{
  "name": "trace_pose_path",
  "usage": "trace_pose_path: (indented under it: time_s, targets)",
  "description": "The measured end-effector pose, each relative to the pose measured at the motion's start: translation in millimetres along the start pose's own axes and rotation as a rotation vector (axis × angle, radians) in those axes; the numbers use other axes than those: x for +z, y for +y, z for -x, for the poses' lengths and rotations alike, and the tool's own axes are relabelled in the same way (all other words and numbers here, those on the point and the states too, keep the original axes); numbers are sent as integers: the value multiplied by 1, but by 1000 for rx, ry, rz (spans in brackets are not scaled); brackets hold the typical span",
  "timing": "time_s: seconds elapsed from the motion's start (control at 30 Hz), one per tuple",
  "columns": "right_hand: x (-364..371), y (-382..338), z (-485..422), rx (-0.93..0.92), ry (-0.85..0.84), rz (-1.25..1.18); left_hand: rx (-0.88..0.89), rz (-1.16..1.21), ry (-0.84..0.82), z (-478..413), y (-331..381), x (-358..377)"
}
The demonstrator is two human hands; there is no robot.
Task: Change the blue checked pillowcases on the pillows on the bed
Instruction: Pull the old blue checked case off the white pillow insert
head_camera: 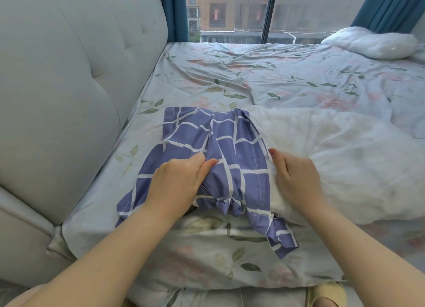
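While left grip pinches one pillowcase, two white pillows

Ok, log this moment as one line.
left hand grips bunched blue checked pillowcase | right hand grips bare white pillow | second bare pillow by window

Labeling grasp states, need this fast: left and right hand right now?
Left hand: grips the bunched blue checked pillowcase.
Right hand: grips the white pillow beside the pillowcase edge.
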State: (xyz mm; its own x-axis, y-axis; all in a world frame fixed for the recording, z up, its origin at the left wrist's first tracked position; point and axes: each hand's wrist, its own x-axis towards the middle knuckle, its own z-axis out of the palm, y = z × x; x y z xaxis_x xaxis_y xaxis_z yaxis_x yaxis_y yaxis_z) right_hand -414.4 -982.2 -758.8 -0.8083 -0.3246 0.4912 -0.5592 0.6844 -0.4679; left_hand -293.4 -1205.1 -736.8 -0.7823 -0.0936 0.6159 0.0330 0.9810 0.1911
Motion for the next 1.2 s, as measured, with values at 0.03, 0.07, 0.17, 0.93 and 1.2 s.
trace_pose_path:
  time_s: [0.03,0.07,0.17,0.93,1.2]
  targets:
    - [0,-1,-1,4,4,-11,-5,10,-4,-1,-1,0]
    - [-1,-1,-2,5,10,-20,-13,19,-8,-2,-3,-1]
    - [-3,-1,-5,10,28,-37,-43,41,-12,-5,-8,-5]
    - [-13,2,-7,29,42,-107,-309,11,-74,-1,-58,-16]
    - [-7,-1,-5,34,5,-87,-122,123,58,4,4,-8]
